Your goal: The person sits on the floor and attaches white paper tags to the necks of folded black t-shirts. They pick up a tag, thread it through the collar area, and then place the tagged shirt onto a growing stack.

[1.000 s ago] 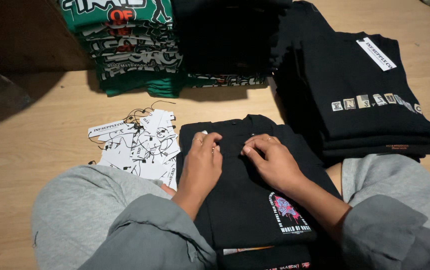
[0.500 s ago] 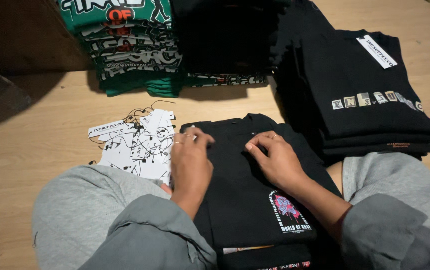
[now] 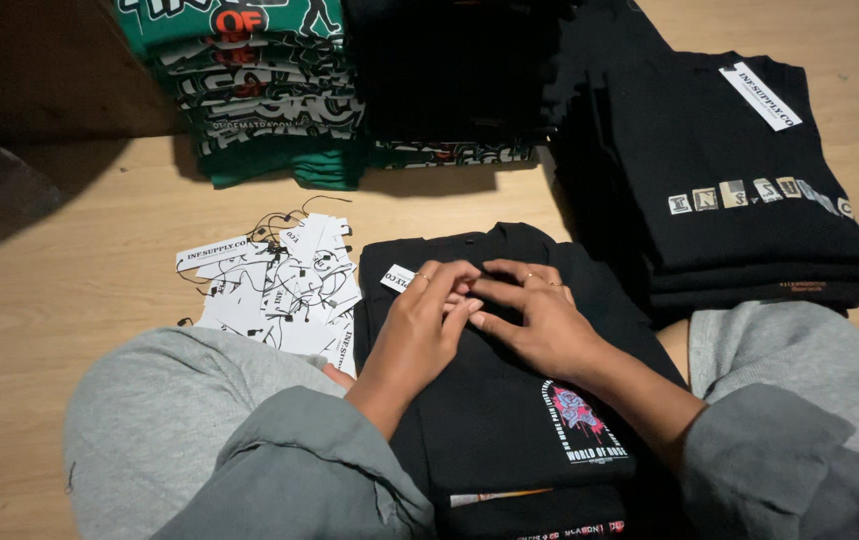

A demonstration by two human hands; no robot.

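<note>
left hand (image 3: 420, 325) and right hand (image 3: 540, 320) are meeting fingertip to fingertip, pinching a small white paper tag (image 3: 399, 278) | both are lying on a folded black cotton t-shirt (image 3: 510, 420) with a pink-and-blue print, resting between the grey-trousered knees | a heap of white stringed hang tags (image 3: 275, 285) is lying just left on the wooden floor (image 3: 80, 260)

You have bare pale wooden floor (image 3: 100, 250) at centre left. A scatter of white paper hang tags (image 3: 280, 285) blocks lower centre-left, a green folded shirt stack (image 3: 260, 90) the top, black folded shirts (image 3: 740, 180) the right.
</note>
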